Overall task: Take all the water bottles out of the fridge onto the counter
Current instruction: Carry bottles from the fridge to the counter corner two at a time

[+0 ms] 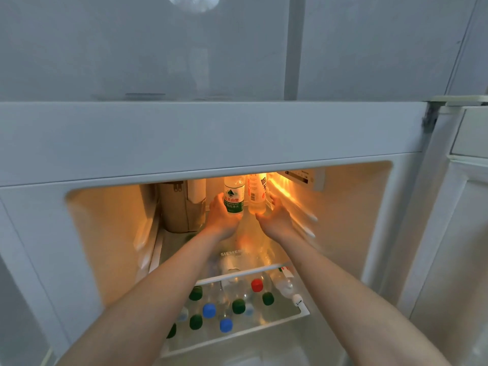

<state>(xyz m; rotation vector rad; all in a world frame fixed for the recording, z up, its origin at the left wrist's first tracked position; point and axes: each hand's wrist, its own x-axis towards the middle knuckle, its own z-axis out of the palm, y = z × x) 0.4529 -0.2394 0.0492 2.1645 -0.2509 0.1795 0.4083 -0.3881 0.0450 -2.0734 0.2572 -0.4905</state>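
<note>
Both my arms reach deep into the lit fridge. My left hand (pixel 220 215) grips the base of a clear water bottle with a green and red label (pixel 233 195), standing upright on the glass shelf (pixel 184 249). My right hand (pixel 274 216) curls round the foot of a bottle with a white and orange label (pixel 256 192) right beside it. Below the shelf, several more water bottles stand with green caps (pixel 238 305), blue caps (pixel 209 310) and a red cap (pixel 257 285); another bottle with a white cap (pixel 287 287) lies on its side.
A brown paper bag (pixel 179 207) stands at the shelf's back left, close to my left hand. The fridge's upper frame (pixel 211 138) hides the bottle tops. The open fridge door (pixel 464 233) is at the right. A control panel (pixel 301 178) sits at the upper right inside.
</note>
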